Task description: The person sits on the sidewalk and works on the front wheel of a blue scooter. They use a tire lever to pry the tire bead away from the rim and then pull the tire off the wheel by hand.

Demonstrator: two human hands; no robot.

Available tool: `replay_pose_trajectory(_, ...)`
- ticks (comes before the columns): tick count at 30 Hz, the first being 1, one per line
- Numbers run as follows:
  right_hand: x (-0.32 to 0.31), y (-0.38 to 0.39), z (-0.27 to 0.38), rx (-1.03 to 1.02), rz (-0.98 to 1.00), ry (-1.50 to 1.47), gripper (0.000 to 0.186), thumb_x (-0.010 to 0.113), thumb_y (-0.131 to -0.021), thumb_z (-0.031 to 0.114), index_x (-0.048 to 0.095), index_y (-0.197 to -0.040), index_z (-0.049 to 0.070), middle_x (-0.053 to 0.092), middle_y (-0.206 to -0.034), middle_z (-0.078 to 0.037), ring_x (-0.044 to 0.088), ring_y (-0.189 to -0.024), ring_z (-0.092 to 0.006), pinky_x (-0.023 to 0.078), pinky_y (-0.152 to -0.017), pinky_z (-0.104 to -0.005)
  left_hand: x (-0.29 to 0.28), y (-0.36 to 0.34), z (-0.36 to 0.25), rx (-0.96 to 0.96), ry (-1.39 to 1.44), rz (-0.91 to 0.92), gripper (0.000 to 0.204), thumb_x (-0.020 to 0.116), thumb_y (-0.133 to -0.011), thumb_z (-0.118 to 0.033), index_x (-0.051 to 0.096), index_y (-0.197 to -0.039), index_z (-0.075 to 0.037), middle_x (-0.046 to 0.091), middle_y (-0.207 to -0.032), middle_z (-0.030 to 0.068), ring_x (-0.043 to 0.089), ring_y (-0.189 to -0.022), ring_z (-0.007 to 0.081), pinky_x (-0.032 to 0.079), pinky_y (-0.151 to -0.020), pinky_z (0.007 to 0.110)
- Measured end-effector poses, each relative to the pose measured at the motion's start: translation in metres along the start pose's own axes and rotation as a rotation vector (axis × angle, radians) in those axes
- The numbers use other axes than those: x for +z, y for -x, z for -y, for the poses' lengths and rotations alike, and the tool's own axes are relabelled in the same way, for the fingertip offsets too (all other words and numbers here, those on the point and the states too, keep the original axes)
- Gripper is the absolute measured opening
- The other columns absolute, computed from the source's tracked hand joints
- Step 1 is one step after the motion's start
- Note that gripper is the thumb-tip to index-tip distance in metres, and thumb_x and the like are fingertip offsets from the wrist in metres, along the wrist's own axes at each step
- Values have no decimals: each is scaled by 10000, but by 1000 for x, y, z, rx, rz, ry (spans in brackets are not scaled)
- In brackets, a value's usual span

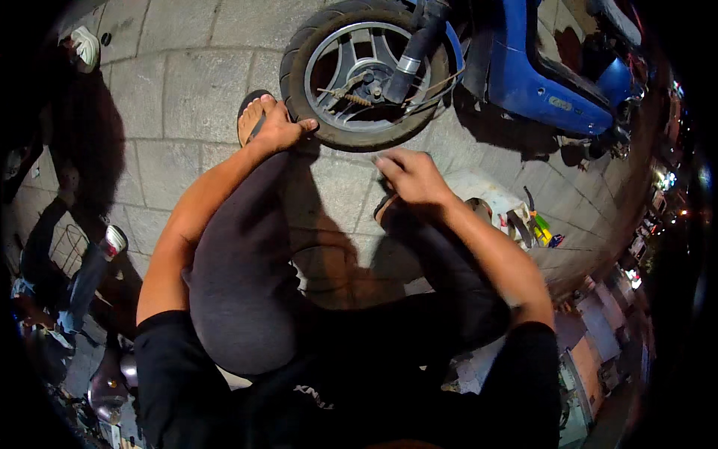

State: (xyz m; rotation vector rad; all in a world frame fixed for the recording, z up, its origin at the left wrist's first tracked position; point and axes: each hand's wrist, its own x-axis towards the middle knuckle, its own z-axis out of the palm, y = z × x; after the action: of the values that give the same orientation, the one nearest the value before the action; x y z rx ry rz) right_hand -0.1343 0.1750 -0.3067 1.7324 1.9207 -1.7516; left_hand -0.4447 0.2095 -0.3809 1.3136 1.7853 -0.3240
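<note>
I see the left hand (280, 129) resting on the lower rim of the wheel's tyre (299, 52), fingers spread loosely and the thumb touching the rubber. The wheel (366, 71) belongs to a blue scooter (538, 82) standing on the stone pavement (172, 90). My right hand (410, 176) hovers just below the tyre, fingers curled together; I cannot tell whether they pinch anything. A sandalled foot (254, 116) sits just left of the wheel.

Head camera looks steeply down, close above the knees.
</note>
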Motion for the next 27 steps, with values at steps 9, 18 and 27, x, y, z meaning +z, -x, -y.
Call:
replay_pose_trajectory(9, 82, -127, -20, 427, -218, -644, 303, 732, -984, 239, 753, -1004, -62, 744, -831, -96, 696, -642, -150, 560, -544, -293, -13, 5, -10, -11, 244, 52, 734, 914, -812, -385, 591, -1275, 85, 719, -1192, 240, 679, -1174, 377, 496, -1049, 426)
replay_pose_trajectory(18, 78, -131, -21, 461, -232, -776, 288, 723, -1001, 222, 714, -1004, -66, 711, -831, -94, 680, -632, -152, 569, -529, -276, 10, -8, 9, 64, 65, -26, 712, 785, -791, -707, 737, -1248, -163, 649, -1185, 172, 605, -1210, 333, 469, -1043, 478)
replay_pose_trajectory(27, 79, -137, -35, 436, -193, -856, 316, 732, -984, 222, 709, -968, -93, 714, -809, -128, 686, -617, -168, 554, -513, -284, 10, -11, 11, 89, 117, 6, 734, 797, -804, -674, 693, -1316, -158, 645, -1160, 139, 594, -1203, 327, 430, -1052, 488)
